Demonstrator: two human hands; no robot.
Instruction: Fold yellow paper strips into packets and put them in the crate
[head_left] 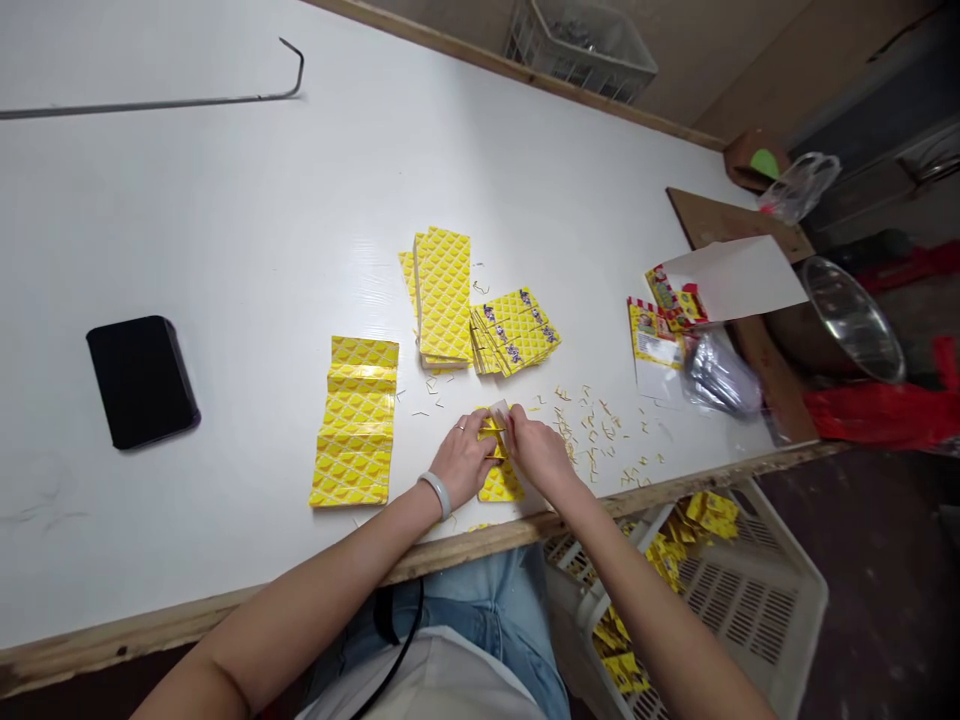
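At the table's front edge, my left hand point(459, 462) presses its fingers onto a yellow printed card point(501, 486), partly folded with a pale inner side showing. The fingers of my right hand point(538, 452) pinch the card's right side near the top. To the left lies a stack of creased yellow cards point(354, 425). Beyond my hands stand a taller stack of yellow cards point(444, 295) and a fanned pile of smaller yellow cards with purple figures point(517, 330). Thin bent gold-coloured bits point(592, 430) lie scattered right of my right hand.
A black phone point(142, 382) lies at left, a hooked metal rod point(187, 102) at the far left. Right are printed packets point(656, 335), a clear plastic bag point(720, 375) and a metal bowl point(855, 318). Below the edge, a crate point(780, 600) holds yellow pieces.
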